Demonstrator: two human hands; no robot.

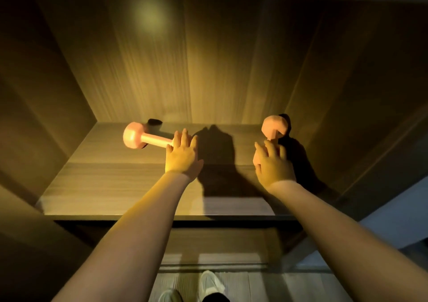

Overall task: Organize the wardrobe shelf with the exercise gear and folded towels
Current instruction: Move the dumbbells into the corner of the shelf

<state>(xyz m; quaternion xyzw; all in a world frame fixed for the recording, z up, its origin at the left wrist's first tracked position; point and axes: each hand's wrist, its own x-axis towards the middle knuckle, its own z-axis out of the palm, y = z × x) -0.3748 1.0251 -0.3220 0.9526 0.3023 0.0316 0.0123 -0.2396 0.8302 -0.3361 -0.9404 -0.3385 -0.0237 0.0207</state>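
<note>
1. Left dumbbell (139, 137) lies on the wardrobe shelf (104, 185), far left, with its handle pointing right.
2. Left hand (181, 157): fingers (184, 138) straight, pressed together, covering the dumbbell's right end.
3. Right dumbbell (274, 126) is far right, pointing toward the back wall (208, 58).
4. Right hand (274, 165) covers its handle; I cannot tell whether the fingers grip it.

Inside of a home wardrobe, wood-grain back panel (208, 58) and side walls closed round a deep shelf (111, 185), pink dumbbells (148, 138) were there, pale plank floor (254, 285) lay below.
</note>
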